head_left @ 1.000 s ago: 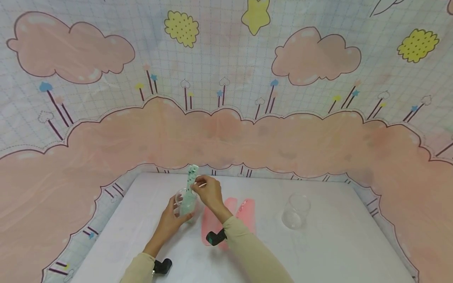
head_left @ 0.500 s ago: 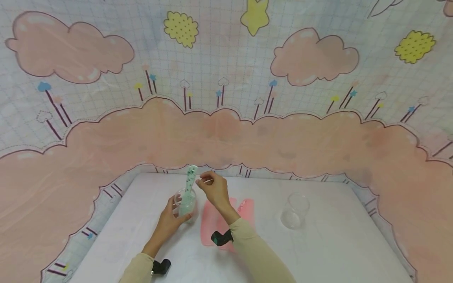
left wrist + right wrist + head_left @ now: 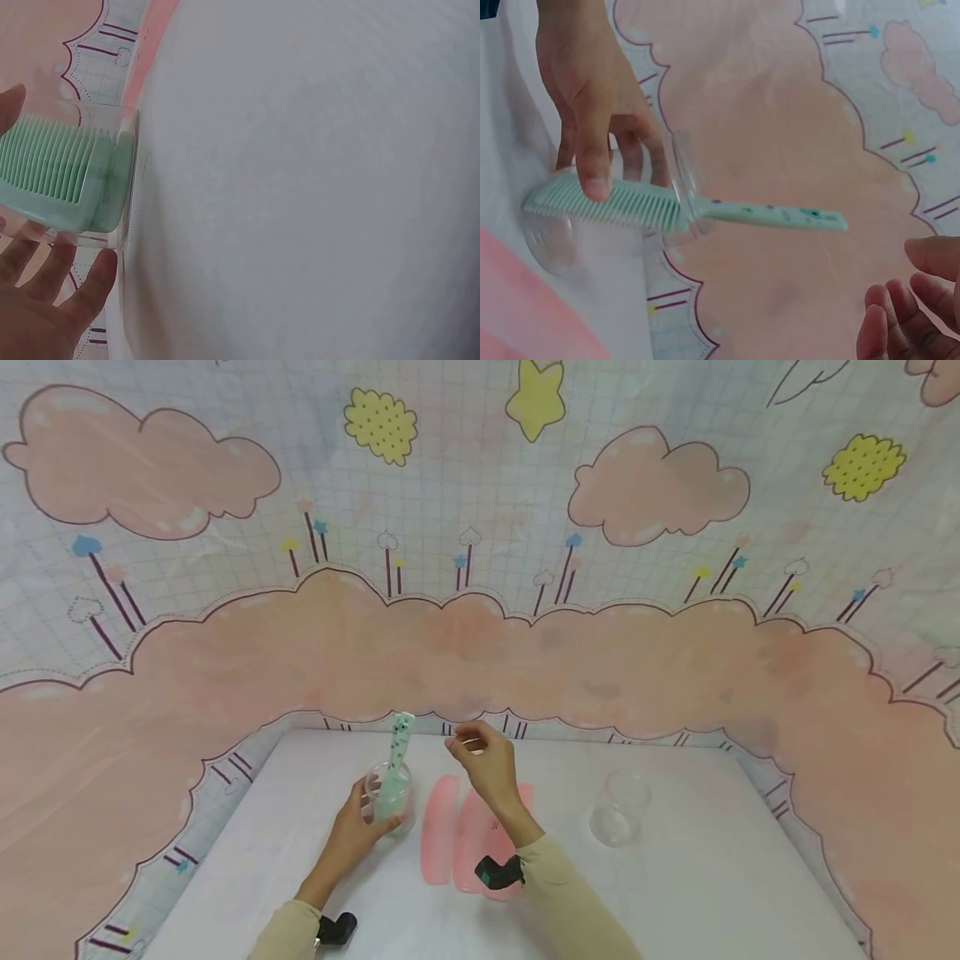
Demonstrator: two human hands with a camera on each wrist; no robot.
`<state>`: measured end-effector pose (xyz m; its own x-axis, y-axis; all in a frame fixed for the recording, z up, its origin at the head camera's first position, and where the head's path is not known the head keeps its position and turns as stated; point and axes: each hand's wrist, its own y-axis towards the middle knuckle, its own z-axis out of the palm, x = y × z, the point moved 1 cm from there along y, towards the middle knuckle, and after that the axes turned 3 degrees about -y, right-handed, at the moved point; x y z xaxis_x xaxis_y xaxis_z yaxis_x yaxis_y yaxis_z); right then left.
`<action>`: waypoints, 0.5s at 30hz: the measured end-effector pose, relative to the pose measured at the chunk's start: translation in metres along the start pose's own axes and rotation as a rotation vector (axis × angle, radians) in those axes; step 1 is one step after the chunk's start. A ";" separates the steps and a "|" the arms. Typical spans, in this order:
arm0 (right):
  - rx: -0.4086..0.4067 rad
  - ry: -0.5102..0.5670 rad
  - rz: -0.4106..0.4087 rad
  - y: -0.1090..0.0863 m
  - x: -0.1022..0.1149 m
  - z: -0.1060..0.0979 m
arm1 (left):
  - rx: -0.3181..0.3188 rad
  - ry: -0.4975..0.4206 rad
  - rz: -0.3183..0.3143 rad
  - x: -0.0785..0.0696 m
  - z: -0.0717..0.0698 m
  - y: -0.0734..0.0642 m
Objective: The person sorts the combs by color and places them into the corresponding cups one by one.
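My left hand point(image 3: 351, 833) grips a clear plastic jar point(image 3: 407, 810) at the left of the table, with thumb and fingers around its side. Inside stands a mint-green comb point(image 3: 400, 745), teeth end down, its spotted handle sticking up past the rim. In the left wrist view the comb's teeth point(image 3: 52, 169) show through the wall, and a second green piece point(image 3: 116, 184) lies close against it. My right hand point(image 3: 489, 767) hovers to the right of the handle, apart from it, with loosely bent fingers and nothing between them.
Three flat, curved pink pieces point(image 3: 438, 835) lie side by side on the white table point(image 3: 675, 893), partly under my right forearm. Another clear jar point(image 3: 617, 827) stands farther right. A patterned cloth backdrop point(image 3: 450, 652) rises behind the table.
My right hand has let go of the comb's handle and moved away to the right. The comb stays in the jar, which my left hand keeps holding.
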<state>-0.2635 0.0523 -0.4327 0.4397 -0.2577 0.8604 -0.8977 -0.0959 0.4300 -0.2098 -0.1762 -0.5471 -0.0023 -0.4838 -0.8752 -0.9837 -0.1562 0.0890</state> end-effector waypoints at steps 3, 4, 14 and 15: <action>-0.015 0.004 -0.008 -0.003 -0.002 -0.010 | 0.000 -0.001 0.007 0.000 0.000 0.000; -0.019 0.006 -0.009 -0.004 -0.003 -0.014 | 0.000 -0.002 0.009 0.000 0.000 -0.001; -0.039 -0.008 0.039 -0.022 0.004 -0.047 | 0.004 0.006 -0.017 0.000 -0.001 -0.001; -0.040 -0.011 0.038 -0.024 0.008 -0.051 | 0.005 0.007 -0.020 0.000 -0.001 -0.001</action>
<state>-0.2369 0.1016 -0.4226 0.4048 -0.2713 0.8732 -0.9118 -0.0474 0.4080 -0.2090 -0.1766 -0.5467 0.0187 -0.4864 -0.8735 -0.9845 -0.1613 0.0687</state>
